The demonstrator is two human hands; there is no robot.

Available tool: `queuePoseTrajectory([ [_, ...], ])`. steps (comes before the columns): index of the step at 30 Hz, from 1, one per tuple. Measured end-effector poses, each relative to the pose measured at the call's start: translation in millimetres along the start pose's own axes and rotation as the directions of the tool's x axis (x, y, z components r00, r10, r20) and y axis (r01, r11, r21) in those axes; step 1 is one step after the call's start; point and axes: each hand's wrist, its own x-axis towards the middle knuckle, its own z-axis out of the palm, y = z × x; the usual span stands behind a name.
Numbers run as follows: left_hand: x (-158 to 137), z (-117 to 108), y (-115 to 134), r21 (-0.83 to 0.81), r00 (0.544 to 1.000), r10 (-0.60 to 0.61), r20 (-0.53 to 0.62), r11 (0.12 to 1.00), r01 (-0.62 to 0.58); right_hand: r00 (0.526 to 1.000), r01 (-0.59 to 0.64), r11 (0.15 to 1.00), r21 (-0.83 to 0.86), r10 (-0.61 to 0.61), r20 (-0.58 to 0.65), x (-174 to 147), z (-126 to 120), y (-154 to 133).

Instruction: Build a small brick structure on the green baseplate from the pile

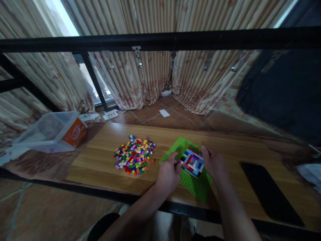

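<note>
A green studded baseplate [187,182] lies at an angle on the wooden board. Over its middle is a flat, square toy brick build [192,162] in light blue, red, white, yellow and dark bricks. My left hand [169,172] is closed at the build's left corner, thumb and fingers pressed to its edge. At the opposite side, my right hand [212,162] grips the upper right edge with its fingertips, the other fingers curled under and partly hidden. Whether the build is fixed to the baseplate or slightly raised cannot be made out.
Loose small toy bricks [135,155] in many colours form a pile left of the baseplate. A clear plastic box [47,134] with an orange label stands at the far left. A black flat object [272,192] lies on the right. A dark rail [155,42] crosses behind the wooden board [100,160].
</note>
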Motion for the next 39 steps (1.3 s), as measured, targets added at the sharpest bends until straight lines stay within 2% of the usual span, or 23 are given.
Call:
queuePoseTrajectory([
  [4,4,1,2,-0.031,0.999,0.015,-0.04,0.999,-0.016,0.996,-0.016,0.999,-0.036,0.019,0.084,0,-4,4],
  [8,7,-9,6,0.057,0.996,-0.004,-0.091,0.998,0.009,0.981,-0.018,0.991,0.131,-0.008,0.193,-3,1,2],
  [14,16,-29,-2,0.097,0.988,-0.018,-0.154,0.995,0.033,0.917,-0.203,0.934,0.295,0.077,0.391,-16,14,-17],
  [17,19,-35,-10,0.097,0.99,-0.01,-0.143,0.995,0.024,0.908,-0.219,0.929,0.299,0.081,0.411,-20,18,-23],
  [21,16,-39,-15,0.113,0.996,-0.012,-0.087,0.993,0.022,0.921,-0.197,0.954,0.227,0.1,0.376,-15,19,-22],
  [23,13,-40,-13,0.101,0.996,-0.035,-0.088,0.994,0.044,0.958,-0.15,0.972,0.181,0.098,0.268,-12,18,-22],
  [25,10,-42,-11,0.057,0.993,-0.061,-0.096,0.996,0.066,0.994,-0.079,0.985,0.153,0.066,0.089,-11,18,-25],
  [27,10,-48,-9,0.009,0.991,-0.073,-0.108,0.997,0.074,0.997,0.021,0.986,0.164,-0.01,-0.07,-13,19,-33],
  [29,13,-61,-8,-0.003,0.988,-0.064,-0.139,0.998,0.064,0.98,0.158,0.971,0.179,-0.132,-0.149,-17,22,-41],
  [31,18,-79,-10,0.032,0.977,-0.044,-0.209,0.998,0.052,0.948,0.305,0.938,0.162,-0.283,-0.148,-22,28,-49],
  [34,25,-112,-16,0.082,0.941,-0.065,-0.332,0.992,0.097,0.894,0.448,0.889,0.098,-0.447,-0.037,-26,38,-53],
  [37,26,-140,-23,0.184,0.915,-0.103,-0.389,0.965,0.187,0.866,0.491,0.87,0.051,-0.493,0.077,-27,44,-53],
  [39,24,-152,-26,0.317,0.927,-0.116,-0.357,0.919,0.237,0.864,0.49,0.871,0.041,-0.492,0.104,-26,44,-52],
])
